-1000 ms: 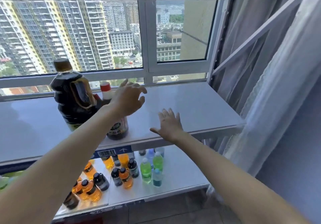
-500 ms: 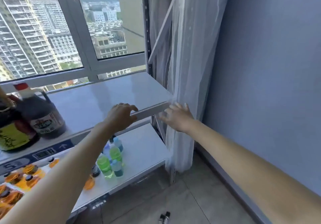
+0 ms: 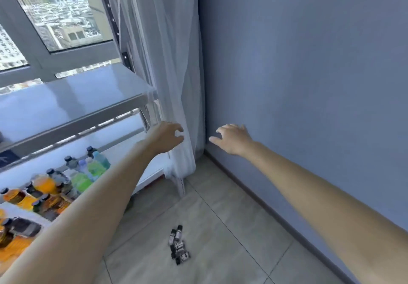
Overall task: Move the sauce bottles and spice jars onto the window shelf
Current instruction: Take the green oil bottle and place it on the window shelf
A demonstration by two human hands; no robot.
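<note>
Several small dark spice jars (image 3: 178, 245) lie in a cluster on the tiled floor, low in the middle of the head view. The grey window shelf (image 3: 72, 100) runs along the left below the window, bare in the part that shows. My left hand (image 3: 167, 137) hangs in the air past the shelf's right end, in front of the curtain, with loosely curled fingers and nothing in it. My right hand (image 3: 231, 139) is stretched toward the blue wall, fingers relaxed and empty. The large sauce bottles are out of view.
A lower white shelf (image 3: 123, 133) carries several drink bottles (image 3: 66, 184), orange, green and blue. A sheer white curtain (image 3: 172, 74) hangs in the corner beside the blue wall (image 3: 309, 74). Beige floor tiles (image 3: 231, 228) spread around the jars.
My view has swung right and down, off the two large sauce bottles on the window shelf. Both hands left the shelf's front edge and moved right. The jars on the floor came fully into view.
</note>
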